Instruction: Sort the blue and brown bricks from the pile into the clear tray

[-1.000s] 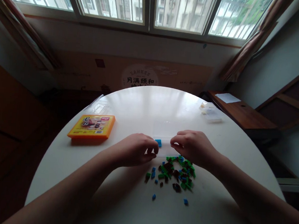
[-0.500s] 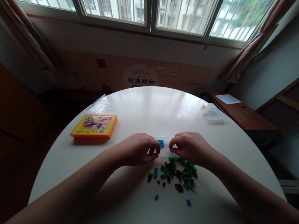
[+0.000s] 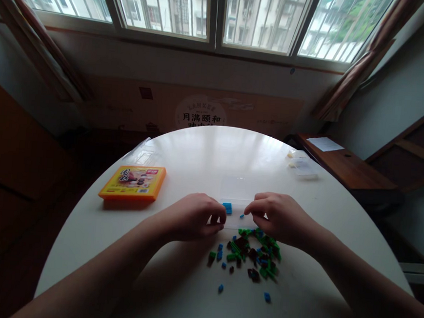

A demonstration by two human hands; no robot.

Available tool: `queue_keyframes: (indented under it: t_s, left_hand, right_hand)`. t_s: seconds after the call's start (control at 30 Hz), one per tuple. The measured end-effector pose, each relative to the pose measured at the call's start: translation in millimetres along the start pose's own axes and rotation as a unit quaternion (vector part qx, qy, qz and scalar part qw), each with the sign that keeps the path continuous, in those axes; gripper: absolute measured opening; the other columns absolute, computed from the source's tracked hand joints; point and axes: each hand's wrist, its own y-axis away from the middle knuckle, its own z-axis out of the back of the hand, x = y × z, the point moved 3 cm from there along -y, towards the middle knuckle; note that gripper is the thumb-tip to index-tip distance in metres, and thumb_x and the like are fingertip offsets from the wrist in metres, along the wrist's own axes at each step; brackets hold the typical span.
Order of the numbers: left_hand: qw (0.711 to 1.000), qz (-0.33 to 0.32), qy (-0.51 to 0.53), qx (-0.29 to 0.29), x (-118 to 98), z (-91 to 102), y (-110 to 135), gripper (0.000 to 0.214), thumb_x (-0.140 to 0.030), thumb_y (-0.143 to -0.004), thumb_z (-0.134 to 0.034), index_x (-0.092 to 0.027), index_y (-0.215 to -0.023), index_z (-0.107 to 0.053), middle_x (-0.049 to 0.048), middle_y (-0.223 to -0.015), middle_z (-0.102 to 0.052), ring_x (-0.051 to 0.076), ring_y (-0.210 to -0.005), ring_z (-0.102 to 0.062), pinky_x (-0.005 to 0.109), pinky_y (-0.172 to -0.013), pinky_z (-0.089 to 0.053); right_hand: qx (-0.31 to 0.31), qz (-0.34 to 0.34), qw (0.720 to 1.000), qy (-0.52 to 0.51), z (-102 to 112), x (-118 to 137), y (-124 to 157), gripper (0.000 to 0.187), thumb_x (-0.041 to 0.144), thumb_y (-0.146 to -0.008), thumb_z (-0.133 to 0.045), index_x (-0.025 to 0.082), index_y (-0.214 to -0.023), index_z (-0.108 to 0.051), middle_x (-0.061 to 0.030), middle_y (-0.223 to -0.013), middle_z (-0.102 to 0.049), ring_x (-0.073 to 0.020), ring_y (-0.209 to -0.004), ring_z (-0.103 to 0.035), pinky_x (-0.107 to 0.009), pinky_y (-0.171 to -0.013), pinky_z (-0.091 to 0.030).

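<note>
A clear plastic plate (image 3: 234, 223) lies on the table between my two hands. On it sit a blue studded block (image 3: 227, 208) at the left and a small blue brick (image 3: 242, 215) to its right. My left hand (image 3: 202, 218) has curled fingers at the plate's left end, beside the block; what lies between the fingertips, if anything, is hidden. My right hand (image 3: 277, 214) stretches its index finger to the small blue brick, with the thumb apart from it. Just nearer to me lies a loose pile of green, brown and blue bricks (image 3: 250, 252).
An orange and yellow box (image 3: 132, 183) lies at the left of the round white table (image 3: 212, 154), with clear packaging (image 3: 142, 152) behind it. Clear plastic containers (image 3: 303, 167) are near the right edge. A wooden side table (image 3: 347, 162) holds a paper sheet.
My right hand has shifted slightly right and its fingers have parted, showing the small blue brick on the plate. My left hand keeps its pose. The view has tilted slightly.
</note>
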Motion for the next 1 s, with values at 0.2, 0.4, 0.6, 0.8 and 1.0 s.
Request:
queue_keyframes:
  t_s: [0.2, 0.4, 0.6, 0.8, 1.0]
  left_hand:
    - [1.0, 0.005, -0.003, 0.003, -2.2, 1.8, -1.0, 0.008, -0.016, -0.079, -0.062, -0.019, -0.082, -0.068, -0.0014, -0.072, -0.066, 0.009, -0.059, -0.053, 0.019, -0.056, -0.038]
    - [1.0, 0.01, 0.0, 0.011, -3.5, 3.5, -1.0, 0.009, -0.016, -0.08, -0.06, -0.019, -0.082, -0.069, -0.0009, -0.073, -0.067, 0.009, -0.059, -0.054, 0.019, -0.056, -0.039]
    - [1.0, 0.003, -0.004, 0.007, -4.1, 3.7, -0.7, 0.01, -0.016, -0.08, -0.06, -0.02, -0.083, -0.068, -0.0007, -0.074, -0.068, 0.01, -0.06, -0.055, 0.02, -0.056, -0.04]
    - [1.0, 0.013, -0.013, 0.003, -4.3, 3.5, -1.1, 0.012, -0.014, -0.079, -0.06, -0.019, -0.086, -0.068, -0.001, -0.073, -0.067, 0.01, -0.06, -0.055, 0.02, -0.057, -0.041]
    - [1.0, -0.001, -0.011, -0.008, -4.3, 3.1, -0.4, 0.011, -0.013, -0.078, -0.06, -0.019, -0.082, -0.068, -0.0008, -0.072, -0.067, 0.009, -0.058, -0.054, 0.02, -0.055, -0.039]
  right_hand:
    - [0.019, 0.001, 1.0, 0.013, -5.7, 0.4, -4.1, 0.023, 0.017, -0.081, -0.058, 0.028, -0.089, -0.077, 0.0004, -0.082, -0.069, -0.0135, -0.071, -0.059, -0.025, -0.062, -0.038]
    - [0.007, 0.0, 1.0, 0.006, -5.8, -1.7, -6.8, 0.027, 0.016, -0.083, -0.055, 0.028, -0.095, -0.077, -0.0011, -0.084, -0.069, -0.0132, -0.071, -0.059, -0.026, -0.062, -0.04]
    - [-0.01, 0.025, 0.999, -0.018, -3.9, -5.5, -0.4, 0.03, 0.013, -0.082, -0.055, 0.028, -0.095, -0.077, -0.0017, -0.082, -0.065, -0.0145, -0.075, -0.057, -0.028, -0.067, -0.041]
    - [0.003, 0.04, 0.999, -0.032, -8.1, -1.7, -1.1, 0.033, 0.01, -0.081, -0.054, 0.028, -0.096, -0.077, -0.0022, -0.084, -0.061, -0.0138, -0.075, -0.055, -0.028, -0.068, -0.041]
    - [-0.012, 0.027, 1.0, -0.009, -13.5, 6.3, -9.5, 0.034, 0.011, -0.082, -0.053, 0.027, -0.101, -0.076, -0.0032, -0.082, -0.059, -0.0148, -0.075, -0.053, -0.028, -0.066, -0.04]
